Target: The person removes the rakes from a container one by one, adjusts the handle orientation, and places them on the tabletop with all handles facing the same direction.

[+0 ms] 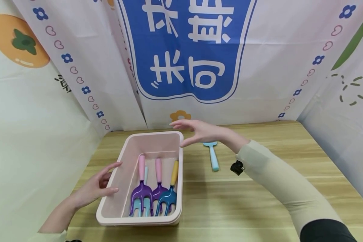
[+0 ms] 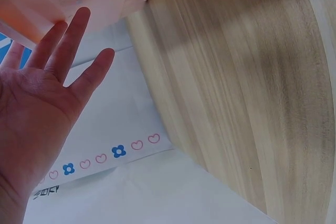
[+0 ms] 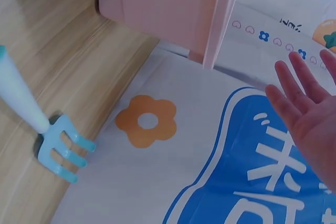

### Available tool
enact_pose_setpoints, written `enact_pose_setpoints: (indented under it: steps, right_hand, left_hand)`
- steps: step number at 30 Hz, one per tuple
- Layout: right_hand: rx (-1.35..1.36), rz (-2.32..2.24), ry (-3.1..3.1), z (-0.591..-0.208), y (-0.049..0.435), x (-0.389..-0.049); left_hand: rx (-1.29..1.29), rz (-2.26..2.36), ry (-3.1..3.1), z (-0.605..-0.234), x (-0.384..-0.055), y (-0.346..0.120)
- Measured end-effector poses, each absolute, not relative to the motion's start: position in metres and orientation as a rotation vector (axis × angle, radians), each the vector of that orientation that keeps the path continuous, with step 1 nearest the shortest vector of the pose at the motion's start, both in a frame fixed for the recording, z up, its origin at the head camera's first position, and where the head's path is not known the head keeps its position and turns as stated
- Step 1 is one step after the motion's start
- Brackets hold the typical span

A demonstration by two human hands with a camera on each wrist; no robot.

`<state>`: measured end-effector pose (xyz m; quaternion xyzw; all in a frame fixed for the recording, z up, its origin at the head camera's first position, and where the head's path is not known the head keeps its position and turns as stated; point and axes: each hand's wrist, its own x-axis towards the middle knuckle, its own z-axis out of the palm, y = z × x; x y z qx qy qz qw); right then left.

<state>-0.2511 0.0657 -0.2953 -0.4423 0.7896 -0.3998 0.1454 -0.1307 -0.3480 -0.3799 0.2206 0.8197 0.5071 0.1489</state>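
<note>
A pale pink plastic bin (image 1: 151, 143) stands on the table at left of centre in the head view. Inside lie toy-like garden hand forks: a purple fork (image 1: 142, 191) with a pink handle, another purple fork (image 1: 158, 171) beside it, and a blue fork (image 1: 169, 195) with a yellow handle. A light blue fork (image 1: 146, 174) is partly hidden beneath them. My left hand (image 1: 90, 188), fingers spread, is at the bin's left rim. My right hand (image 1: 204, 131) hovers near the far right corner, fingers extended, holding nothing. Beneath its wrist, another light blue fork (image 3: 23, 100) lies on the table.
The wood-grain table (image 1: 260, 201) extends to the right of the bin. A printed white cloth (image 1: 269, 67) with a blue panel hangs along the table's back edge, and more cloth covers both sides.
</note>
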Motion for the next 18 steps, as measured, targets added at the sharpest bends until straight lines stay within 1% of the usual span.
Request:
enact_pose_setpoints:
  steps: [8,18]
  right_hand:
    - [-1.317,-0.959,2.245,-0.293,0.031,-0.249]
    - [-1.406,-0.664,2.179,-0.309,-0.014,-0.249]
  left_hand:
    - [0.635,1.455,2.359,-0.381,-0.131,-0.348]
    - [0.631,1.45,2.364,-0.381,-0.132,-0.35]
